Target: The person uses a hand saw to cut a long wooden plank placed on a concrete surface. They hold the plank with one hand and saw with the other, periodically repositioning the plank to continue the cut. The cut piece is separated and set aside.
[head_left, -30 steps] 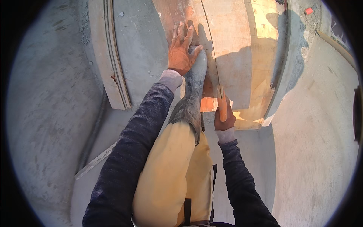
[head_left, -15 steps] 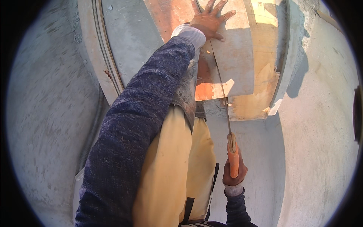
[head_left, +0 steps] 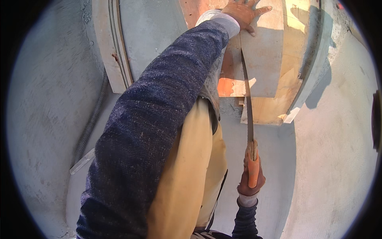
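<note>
A handsaw (head_left: 249,115) points away from the camera, its long, dark blade seen nearly edge-on and reaching past the near edge of a pale wooden panel (head_left: 264,67), orange handle clear of the wood. The panel, partly shaded, lies overlapping a yellowish board (head_left: 292,85).

Left hand (head_left: 241,16) palm down, fingers (head_left: 262,11) wide apart, arm (head_left: 159,103) far forward; right hand (head_left: 259,181) low, tightly curled.

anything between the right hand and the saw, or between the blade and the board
Nothing visible: the right hand is closed around the handle of the saw, and its blade reaches the board unobstructed. The left hand is spread on the board, beyond the blade's visible upper end.
</note>
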Demonstrator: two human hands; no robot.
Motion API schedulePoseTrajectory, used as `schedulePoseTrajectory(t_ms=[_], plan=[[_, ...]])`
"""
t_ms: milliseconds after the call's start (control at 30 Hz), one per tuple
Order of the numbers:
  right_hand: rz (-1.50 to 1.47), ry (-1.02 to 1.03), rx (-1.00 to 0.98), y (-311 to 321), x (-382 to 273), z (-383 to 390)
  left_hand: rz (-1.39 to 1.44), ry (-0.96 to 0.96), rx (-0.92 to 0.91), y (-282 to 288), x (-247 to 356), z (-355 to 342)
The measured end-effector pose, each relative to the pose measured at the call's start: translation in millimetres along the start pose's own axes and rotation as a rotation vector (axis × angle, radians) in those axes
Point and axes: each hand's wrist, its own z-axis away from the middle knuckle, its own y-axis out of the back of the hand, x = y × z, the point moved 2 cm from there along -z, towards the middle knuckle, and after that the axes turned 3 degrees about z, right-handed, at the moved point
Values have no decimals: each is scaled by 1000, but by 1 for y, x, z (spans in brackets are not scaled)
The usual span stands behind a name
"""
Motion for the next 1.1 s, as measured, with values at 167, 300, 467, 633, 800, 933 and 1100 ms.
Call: schedulePoseTrajectory(t_ms=[167, 300, 467, 633, 800, 933, 1100], plan=[[-55, 108, -31, -39, 11, -83, 4, 56, -35, 0, -5, 15], [-112, 254, 125, -80, 13, -152, 63, 14, -6, -8, 7, -3], [137, -48, -33, -7, 10, 6, 52, 20, 42, -8, -2, -6], [-20, 17, -28, -26, 16, -45, 52, 12, 22, -10, 0, 8], [-94, 79, -13, -64, 16, -107, 38, -2, 11, -8, -4, 17], [-115, -41, 86, -17, 21, 19, 63, 10, 49, -18, -4, -6], [-5, -52, -35, -30, 34, -27, 14, 35, -22, -4, 9, 7]])
